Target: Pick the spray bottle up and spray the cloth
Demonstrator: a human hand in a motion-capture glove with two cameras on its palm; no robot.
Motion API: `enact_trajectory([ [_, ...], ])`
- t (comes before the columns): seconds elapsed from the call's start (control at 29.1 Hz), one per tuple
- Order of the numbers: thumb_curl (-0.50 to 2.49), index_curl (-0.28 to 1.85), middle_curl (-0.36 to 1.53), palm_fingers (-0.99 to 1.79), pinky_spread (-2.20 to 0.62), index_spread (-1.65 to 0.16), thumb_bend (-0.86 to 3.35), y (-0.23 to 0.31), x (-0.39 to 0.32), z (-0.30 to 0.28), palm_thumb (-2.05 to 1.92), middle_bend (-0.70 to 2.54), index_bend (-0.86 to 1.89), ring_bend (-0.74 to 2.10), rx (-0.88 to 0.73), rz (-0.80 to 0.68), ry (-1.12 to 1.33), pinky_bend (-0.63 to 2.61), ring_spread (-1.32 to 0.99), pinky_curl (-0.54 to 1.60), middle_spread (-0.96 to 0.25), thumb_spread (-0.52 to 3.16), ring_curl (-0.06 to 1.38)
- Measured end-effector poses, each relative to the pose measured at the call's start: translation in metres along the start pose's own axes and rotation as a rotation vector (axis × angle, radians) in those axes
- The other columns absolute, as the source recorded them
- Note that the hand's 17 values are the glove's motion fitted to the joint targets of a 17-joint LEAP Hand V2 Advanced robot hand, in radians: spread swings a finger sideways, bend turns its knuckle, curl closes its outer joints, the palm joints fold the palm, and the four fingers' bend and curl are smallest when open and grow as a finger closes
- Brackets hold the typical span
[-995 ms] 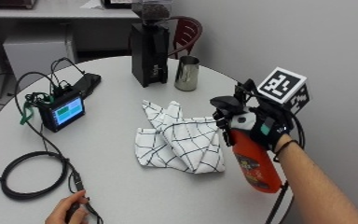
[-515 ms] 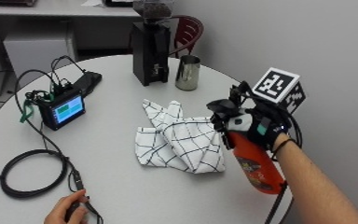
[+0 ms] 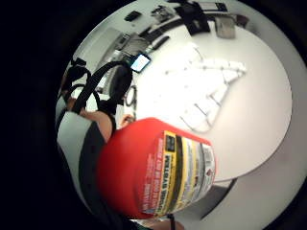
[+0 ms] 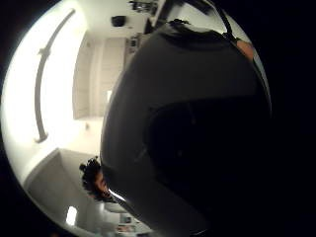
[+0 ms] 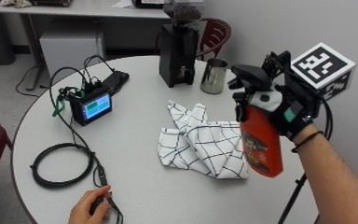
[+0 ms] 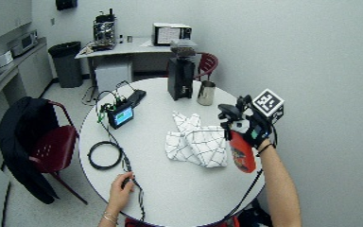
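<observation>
Landmark: white cloth with a black grid pattern (image 5: 203,142), lying crumpled near the middle of the round white table (image 5: 141,186).
Spray bottle: red plastic spray bottle with a black trigger head and a yellow label (image 5: 261,140), held upright in the air just beside the cloth's edge nearest the gloved arm, its base clear of the table, its nozzle pointing over the cloth.
Right hand: black-gloved right hand (image 5: 284,105), fingers curled round the bottle's neck and trigger, above and beside the cloth.
Palm view, little finger side: the bottle's red body and label (image 3: 158,170) fill the near field, with the cloth (image 3: 206,91) on the table beyond.
Palm view, thumb side: a dark rounded surface fills most of it; I cannot tell what it is.
Bare hand: bare left hand (image 5: 92,210), resting on a black cable (image 5: 61,163) at the table's near edge, well apart from the cloth.
Beyond the cloth: steel cup (image 5: 214,75) and tall black grinder (image 5: 180,51).
Beside the cloth, opposite the bottle: small black device with a lit screen (image 5: 92,106).
</observation>
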State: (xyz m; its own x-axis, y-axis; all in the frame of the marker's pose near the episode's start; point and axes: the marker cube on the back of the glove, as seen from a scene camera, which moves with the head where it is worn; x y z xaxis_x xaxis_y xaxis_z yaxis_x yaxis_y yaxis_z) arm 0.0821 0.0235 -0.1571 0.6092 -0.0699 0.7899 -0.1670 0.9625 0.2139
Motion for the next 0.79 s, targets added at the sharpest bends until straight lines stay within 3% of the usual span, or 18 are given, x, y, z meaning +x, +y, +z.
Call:
enact_trajectory([
  [0.27,0.68,0.09,0.51,1.16,-0.08,-0.21,-0.02,-0.044,-0.032,0.046,0.91,0.84,0.03,0.90,0.074,-0.120,-0.117,0.46,-0.12,0.38,-0.10,0.82,0.45],
  [0.58,0.68,0.10,0.51,1.16,-0.08,-0.21,-0.02,-0.050,0.058,0.151,0.91,0.84,0.04,0.89,0.050,-0.056,-0.196,0.46,-0.12,0.38,-0.10,0.81,0.45],
  [0.79,0.68,0.10,0.51,1.15,-0.08,-0.22,-0.03,-0.034,0.112,0.197,0.90,0.84,0.04,0.88,-0.060,0.001,-0.235,0.44,-0.12,0.38,-0.10,0.82,0.45],
])
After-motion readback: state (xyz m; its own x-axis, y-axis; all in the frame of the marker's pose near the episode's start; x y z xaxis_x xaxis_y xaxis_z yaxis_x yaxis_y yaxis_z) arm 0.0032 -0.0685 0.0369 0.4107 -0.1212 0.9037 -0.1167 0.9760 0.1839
